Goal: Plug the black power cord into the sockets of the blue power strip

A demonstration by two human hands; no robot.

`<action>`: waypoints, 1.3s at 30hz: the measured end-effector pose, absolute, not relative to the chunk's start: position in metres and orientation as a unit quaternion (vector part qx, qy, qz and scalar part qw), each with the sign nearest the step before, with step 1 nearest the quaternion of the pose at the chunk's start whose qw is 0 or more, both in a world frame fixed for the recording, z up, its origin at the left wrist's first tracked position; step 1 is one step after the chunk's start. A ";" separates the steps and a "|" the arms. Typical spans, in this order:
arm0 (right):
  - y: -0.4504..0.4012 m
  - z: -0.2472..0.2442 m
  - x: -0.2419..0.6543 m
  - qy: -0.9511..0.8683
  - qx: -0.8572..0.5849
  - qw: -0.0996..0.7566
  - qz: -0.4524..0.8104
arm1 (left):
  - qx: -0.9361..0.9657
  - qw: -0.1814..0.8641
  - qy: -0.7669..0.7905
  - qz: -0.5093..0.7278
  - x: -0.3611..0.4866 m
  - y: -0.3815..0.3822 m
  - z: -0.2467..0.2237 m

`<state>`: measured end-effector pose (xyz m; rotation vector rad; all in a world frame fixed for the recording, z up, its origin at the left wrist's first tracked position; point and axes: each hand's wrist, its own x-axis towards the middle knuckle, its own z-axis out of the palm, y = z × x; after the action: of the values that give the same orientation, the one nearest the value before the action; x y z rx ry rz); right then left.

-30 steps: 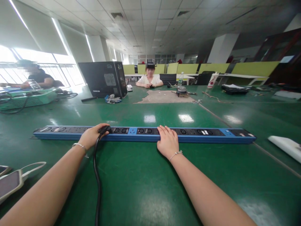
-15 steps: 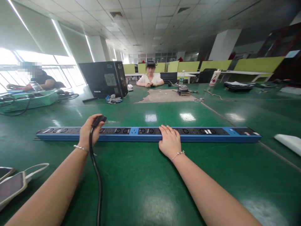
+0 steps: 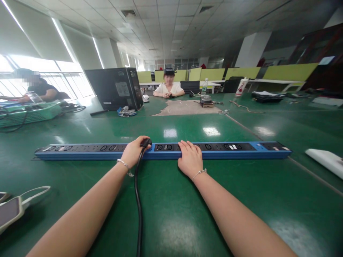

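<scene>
A long blue power strip (image 3: 171, 155) with a black socket face lies across the green table (image 3: 166, 200). My left hand (image 3: 134, 151) is closed on a black plug (image 3: 146, 142), held at the strip's blue socket left of the middle; whether its pins are in the socket is hidden. From the plug a thick black cable (image 3: 139, 210) runs down towards me. My right hand (image 3: 190, 157) rests over the strip right of its middle, fingers lying on the socket face and the thumb side at the near edge.
A black computer case (image 3: 114, 89) stands at the back left beside gloves (image 3: 126, 111). At the far left are a green basket (image 3: 43, 113) and a phone (image 3: 10, 214). A white object (image 3: 325, 160) lies right. Two people sit beyond.
My left hand has moved right with the plug, from above the strip's left part to the blue socket. My right hand stays on the strip. The view has shifted slightly.
</scene>
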<state>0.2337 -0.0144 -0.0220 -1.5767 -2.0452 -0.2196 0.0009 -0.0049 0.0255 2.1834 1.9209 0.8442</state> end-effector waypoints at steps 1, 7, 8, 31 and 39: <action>-0.014 -0.022 0.234 -0.759 -0.585 0.272 -0.081 | 0.719 0.055 0.633 0.281 0.000 -0.005 0.025; -0.014 -0.023 0.234 -0.759 -0.585 0.276 -0.078 | 0.715 0.067 0.624 0.307 -0.003 -0.009 0.018; -0.014 -0.023 0.234 -0.758 -0.585 0.276 -0.078 | 0.714 0.068 0.624 0.308 -0.002 -0.010 0.017; -0.009 -0.016 0.250 -0.709 -0.637 0.297 -0.068 | 0.737 -0.002 0.644 0.207 0.003 -0.010 0.021; -0.008 -0.019 0.257 -0.698 -0.647 0.298 -0.066 | 0.746 0.017 0.613 0.259 0.002 -0.013 0.019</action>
<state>0.2566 -0.0079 -0.0195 -1.7194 -1.8556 -0.1761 0.0024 -0.0135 0.0190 2.3192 1.9048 0.8038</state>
